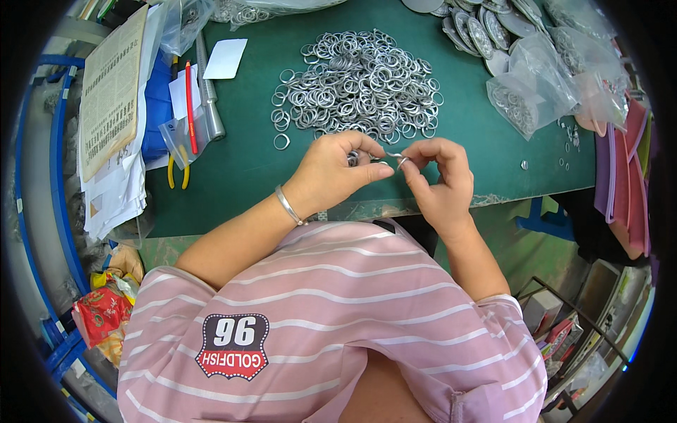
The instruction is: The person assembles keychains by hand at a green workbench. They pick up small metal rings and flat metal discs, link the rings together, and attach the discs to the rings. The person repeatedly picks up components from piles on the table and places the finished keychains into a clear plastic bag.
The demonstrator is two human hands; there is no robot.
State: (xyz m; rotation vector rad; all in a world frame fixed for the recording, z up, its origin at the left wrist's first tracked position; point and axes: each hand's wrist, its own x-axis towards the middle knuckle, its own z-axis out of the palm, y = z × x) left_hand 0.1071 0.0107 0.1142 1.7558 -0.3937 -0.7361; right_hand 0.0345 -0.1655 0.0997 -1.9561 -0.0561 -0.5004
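Note:
Just in front of the ring pile, my two hands are close together over the near edge of the green table. My right hand (443, 176) pinches a silver metal ring (401, 159) between thumb and fingertips. Closed, with the thumb toward that ring, my left hand (337, 168) has more metal rings (352, 158) showing in its curled fingers; how many is hidden. A large pile of silver rings (367, 84) lies just beyond both hands. One loose ring (281, 142) rests at the pile's left edge.
On the left lie a red pencil (190, 106), yellow-handled pliers (185, 169), a grey tapered rod (210, 99) and a stack of papers (113, 106). Round metal discs (486, 32) and clear bags of metal parts (532, 88) crowd the far right.

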